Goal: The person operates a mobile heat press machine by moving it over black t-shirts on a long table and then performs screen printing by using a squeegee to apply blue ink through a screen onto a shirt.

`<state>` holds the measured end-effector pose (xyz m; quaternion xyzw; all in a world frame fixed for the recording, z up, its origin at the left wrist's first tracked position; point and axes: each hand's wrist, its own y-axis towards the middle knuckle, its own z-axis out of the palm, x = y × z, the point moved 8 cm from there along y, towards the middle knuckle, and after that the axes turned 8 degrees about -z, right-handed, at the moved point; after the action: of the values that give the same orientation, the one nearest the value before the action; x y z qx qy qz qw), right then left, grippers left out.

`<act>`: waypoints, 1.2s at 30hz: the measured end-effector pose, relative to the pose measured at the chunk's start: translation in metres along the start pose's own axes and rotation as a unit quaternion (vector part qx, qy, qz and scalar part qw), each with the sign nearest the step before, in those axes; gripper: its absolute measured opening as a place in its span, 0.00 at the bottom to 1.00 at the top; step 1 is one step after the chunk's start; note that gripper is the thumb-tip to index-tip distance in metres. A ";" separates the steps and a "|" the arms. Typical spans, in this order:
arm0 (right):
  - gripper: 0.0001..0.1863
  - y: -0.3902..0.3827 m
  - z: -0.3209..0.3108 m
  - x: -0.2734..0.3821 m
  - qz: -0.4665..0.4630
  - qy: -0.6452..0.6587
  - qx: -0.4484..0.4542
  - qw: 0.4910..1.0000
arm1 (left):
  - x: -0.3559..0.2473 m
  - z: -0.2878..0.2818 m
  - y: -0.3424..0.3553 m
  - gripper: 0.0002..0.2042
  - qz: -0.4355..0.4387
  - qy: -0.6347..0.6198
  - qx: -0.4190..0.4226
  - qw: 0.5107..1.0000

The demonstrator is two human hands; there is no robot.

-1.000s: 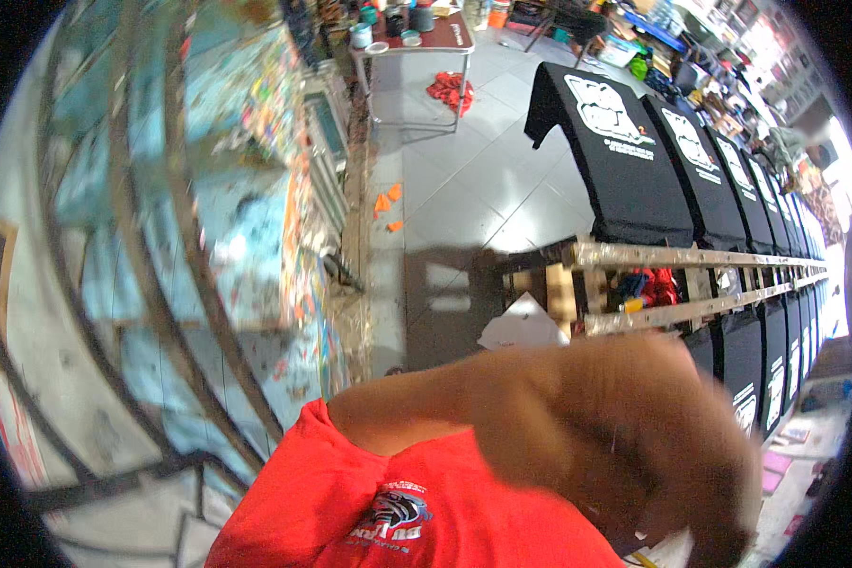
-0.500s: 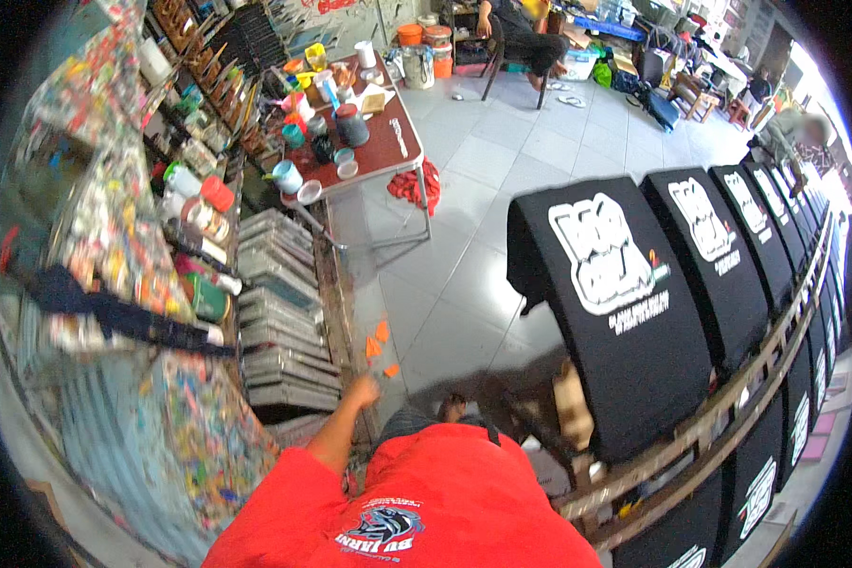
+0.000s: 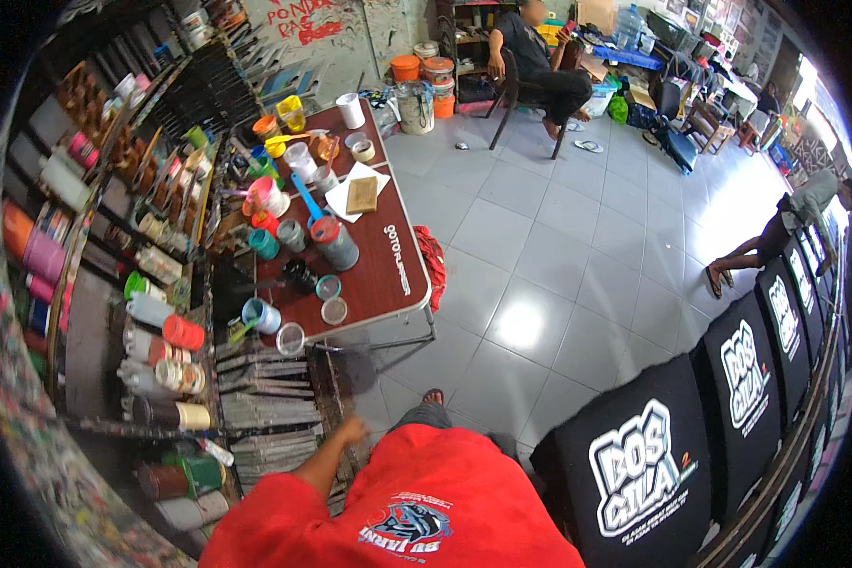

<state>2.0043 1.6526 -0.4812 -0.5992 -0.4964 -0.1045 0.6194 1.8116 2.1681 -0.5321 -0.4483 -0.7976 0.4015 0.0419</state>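
Observation:
My left hand (image 3: pixel 351 432) hangs low beside my body at the lower middle, touching nothing that I can see. Its fingers are too small and blurred to tell apart. Nearest to it is a rack of stacked grey frames (image 3: pixel 275 421). Beyond stands a red-brown table (image 3: pixel 374 270) crowded with paint cups. On it are a grey tub with a red top (image 3: pixel 335 244), a blue-handled tool (image 3: pixel 306 197) and a brownish block (image 3: pixel 362 195) on white paper. Out of the picture is my right hand. Black printed shirts (image 3: pixel 634 464) lie in a row at my right.
Shelves with paint bottles (image 3: pixel 182 333) line the left side. A wooden rail (image 3: pixel 776 492) runs along the shirts. One person (image 3: pixel 530 57) sits on a chair at the back; another (image 3: pixel 809 213) bends over the row's far end. A red cloth (image 3: pixel 431 265) hangs by the table.
I have moved forward: the table is closer and the shirts have shifted down and right. Orange scraps on the floor have left view. The seated person now shows more fully.

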 end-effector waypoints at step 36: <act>0.14 0.764 -0.137 0.706 -0.022 0.062 0.012 0.998 | -0.448 -0.913 0.640 0.11 0.123 -0.645 -0.222 0.721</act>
<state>2.9673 2.0638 -0.4173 -0.5733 -0.4711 -0.1494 0.6535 2.9042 2.5595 -0.2193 -0.1716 -0.6364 0.4069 -0.6325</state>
